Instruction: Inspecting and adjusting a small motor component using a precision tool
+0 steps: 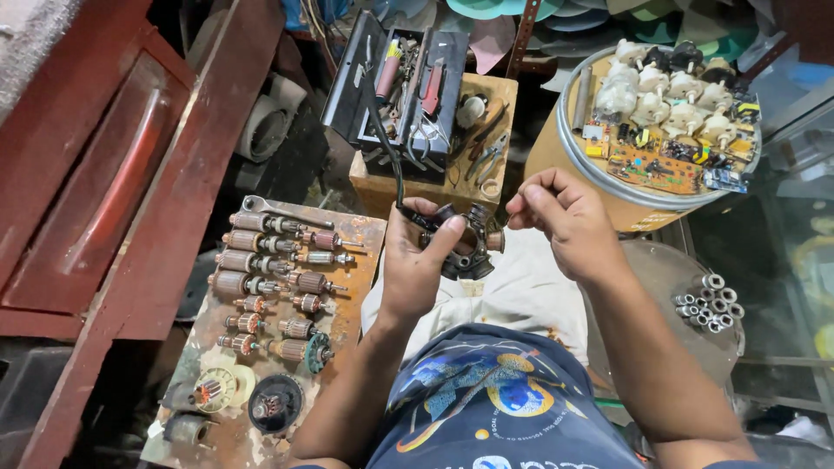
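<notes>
Red wooden cabinet (113, 174) left; rusty workboard (347, 287); cluttered floor.

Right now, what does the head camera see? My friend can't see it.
The left hand grips a black motor part with a cable, the right hand pinching at its end. A rusty board of copper-wound motor rotors lies left.

Black motor part (465, 243) with a brass-coloured end, black cable (388, 143) running off it; rusty orange-brown board (352, 287) carrying copper-and-grey motor cores (261, 260); dark grey toolbox (408, 87) with red-handled tools (432, 87); tan cardboard drum (543, 152), silver rim, holding white motors (669, 82) and an orange-brown circuit board (647, 165); navy shirt (504, 399) with yellow, orange and blue print; dark red wood furniture (113, 174)
</notes>
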